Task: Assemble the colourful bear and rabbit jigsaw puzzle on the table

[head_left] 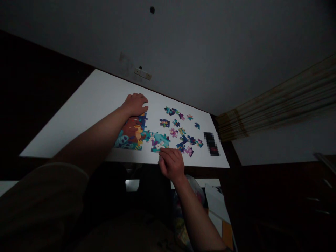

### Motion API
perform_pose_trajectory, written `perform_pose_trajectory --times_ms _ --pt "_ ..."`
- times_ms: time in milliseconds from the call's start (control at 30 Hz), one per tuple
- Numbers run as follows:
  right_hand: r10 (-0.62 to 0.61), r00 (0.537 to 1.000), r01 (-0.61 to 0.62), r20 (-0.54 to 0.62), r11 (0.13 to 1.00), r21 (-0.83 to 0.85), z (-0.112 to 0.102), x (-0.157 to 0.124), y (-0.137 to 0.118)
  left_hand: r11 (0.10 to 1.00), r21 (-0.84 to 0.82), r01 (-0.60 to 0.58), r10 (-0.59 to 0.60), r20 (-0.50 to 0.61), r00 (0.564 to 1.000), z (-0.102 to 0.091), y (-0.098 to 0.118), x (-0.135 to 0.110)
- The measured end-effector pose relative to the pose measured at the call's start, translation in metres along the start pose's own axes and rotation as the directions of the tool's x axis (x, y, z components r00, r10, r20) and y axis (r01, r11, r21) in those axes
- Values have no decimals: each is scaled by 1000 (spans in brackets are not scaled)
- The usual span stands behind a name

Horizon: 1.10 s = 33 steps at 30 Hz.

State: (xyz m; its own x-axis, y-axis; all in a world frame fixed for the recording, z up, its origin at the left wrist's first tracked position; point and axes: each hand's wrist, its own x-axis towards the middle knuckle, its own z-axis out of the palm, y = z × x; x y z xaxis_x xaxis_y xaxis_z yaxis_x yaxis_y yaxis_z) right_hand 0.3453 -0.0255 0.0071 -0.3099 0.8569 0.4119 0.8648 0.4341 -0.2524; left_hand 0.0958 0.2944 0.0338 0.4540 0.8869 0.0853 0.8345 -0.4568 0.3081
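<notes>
Head view: jigsaw (pixel 133 134) between both hands (pixel 135 105) (pixel 171 162) (touching each).

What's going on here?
A person has both bare hands on a partly joined jigsaw puzzle lying on a white table. The left hand rests at the puzzle's top edge. The right hand has its fingers at the lower edge of the teal stretch with white rabbits. Loose pieces lie scattered to the right of the joined part.
</notes>
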Motion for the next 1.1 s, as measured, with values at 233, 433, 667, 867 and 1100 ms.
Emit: perform_pose_trajectory --times_ms 233,433,667,867,1100 --pt "-136 986 136 93 991 14 9 -5 -32 1000 3 -4 4 5 1000 -1 0 0" --pt "-13 973 18 230 1000 -19 17 -1 -72 1000 4 4 -4 9 1000 0 1 0" --pt "26 968 -10 251 998 -65 23 8 -88 1000 9 26 -26 5 1000 2 -3 2" --pt "12 953 10 304 998 -69 18 11 -83 1000 31 2 -2 14 1000 2 -8 2" --pt "-188 937 207 294 978 -36 21 3 -67 998 60 10 -12 31 999 5 -19 7"
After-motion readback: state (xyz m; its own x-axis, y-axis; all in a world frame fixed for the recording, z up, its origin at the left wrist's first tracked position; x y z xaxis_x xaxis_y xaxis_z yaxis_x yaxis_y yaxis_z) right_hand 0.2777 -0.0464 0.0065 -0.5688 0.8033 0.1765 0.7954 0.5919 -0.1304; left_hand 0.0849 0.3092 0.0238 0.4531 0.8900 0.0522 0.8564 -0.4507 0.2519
